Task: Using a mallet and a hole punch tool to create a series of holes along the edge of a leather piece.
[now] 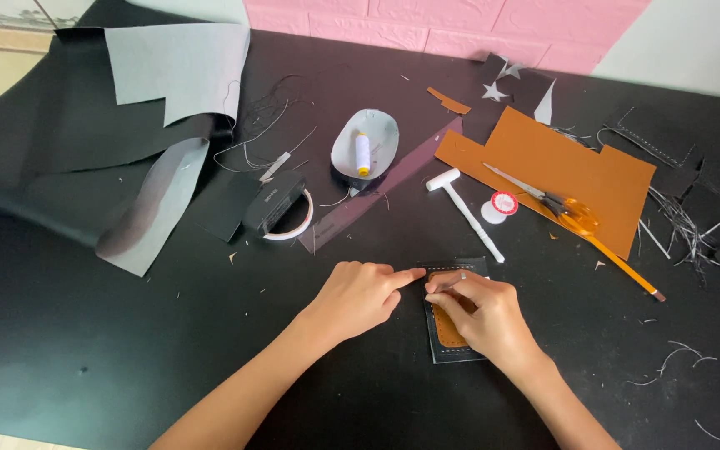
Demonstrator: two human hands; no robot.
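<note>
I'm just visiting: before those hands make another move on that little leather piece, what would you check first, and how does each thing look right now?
1. Small black-and-tan leather piece flat on the black table: ok.
2. Right hand pressing it down: ok.
3. Left hand, forefinger at the piece's top edge: ok.
4. Needle or thread in the fingers: cannot tell, too small.
5. Scissors closed, lying apart on the tan sheet: ok.
6. White mallet apart from the hands: ok.
</note>
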